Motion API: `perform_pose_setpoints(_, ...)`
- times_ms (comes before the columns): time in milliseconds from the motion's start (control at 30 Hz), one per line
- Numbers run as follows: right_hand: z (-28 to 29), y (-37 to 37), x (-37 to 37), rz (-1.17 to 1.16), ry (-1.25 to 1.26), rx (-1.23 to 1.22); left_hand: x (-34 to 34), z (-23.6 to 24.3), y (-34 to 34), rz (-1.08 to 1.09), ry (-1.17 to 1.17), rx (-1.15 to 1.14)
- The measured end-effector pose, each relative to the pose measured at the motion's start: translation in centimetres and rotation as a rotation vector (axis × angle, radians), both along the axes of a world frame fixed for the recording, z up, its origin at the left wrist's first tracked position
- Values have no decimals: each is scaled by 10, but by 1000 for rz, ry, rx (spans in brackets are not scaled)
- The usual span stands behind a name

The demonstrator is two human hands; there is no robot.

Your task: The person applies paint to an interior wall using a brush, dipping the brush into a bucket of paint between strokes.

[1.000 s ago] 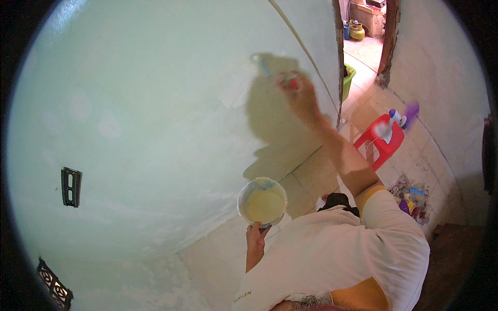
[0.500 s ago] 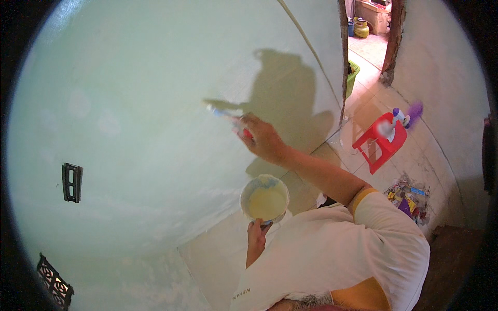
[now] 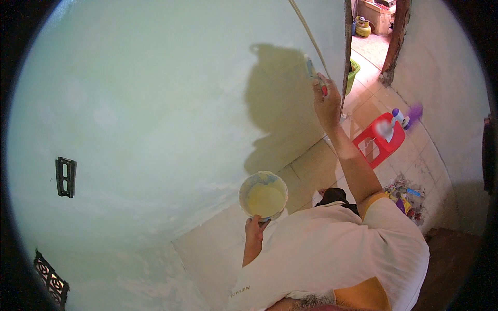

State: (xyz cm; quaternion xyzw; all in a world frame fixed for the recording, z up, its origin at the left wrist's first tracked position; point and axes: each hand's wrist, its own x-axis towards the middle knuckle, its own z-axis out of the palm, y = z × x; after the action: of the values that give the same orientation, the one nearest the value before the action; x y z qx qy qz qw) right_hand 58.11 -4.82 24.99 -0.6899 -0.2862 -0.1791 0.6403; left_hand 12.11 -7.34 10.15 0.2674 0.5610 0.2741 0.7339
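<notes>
My right hand is closed round the handle of a paintbrush, which has some red at the grip. The brush's tip is at the pale green wall, close to a beige cable running down it. Low in front of my body, my left hand grips the near side of a round bucket. Pale yellow paint lies inside the bucket, and its inner wall is smeared. The left fingers under the bucket are partly hidden.
A red plastic stool stands on the tiled floor to the right, with a purple-and-white fan on it. Litter lies heaped nearer me. Beyond the doorway's edge are a green basket and a yellow gas cylinder.
My right hand has carried the paintbrush right and farther up the wall, toward the cable and doorway. The arm is more stretched out. The bucket has stayed nearly in place.
</notes>
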Motion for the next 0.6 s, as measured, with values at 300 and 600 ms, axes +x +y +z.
perform_pose_setpoints(300, -44, 41, -111, 433, -119, 3, 1, 10, -4, -9, -5, 55)
perform_pose_setpoints(600, -35, 21, -39, 384, 76, -18, 14, 13, -3, -45, -13, 34)
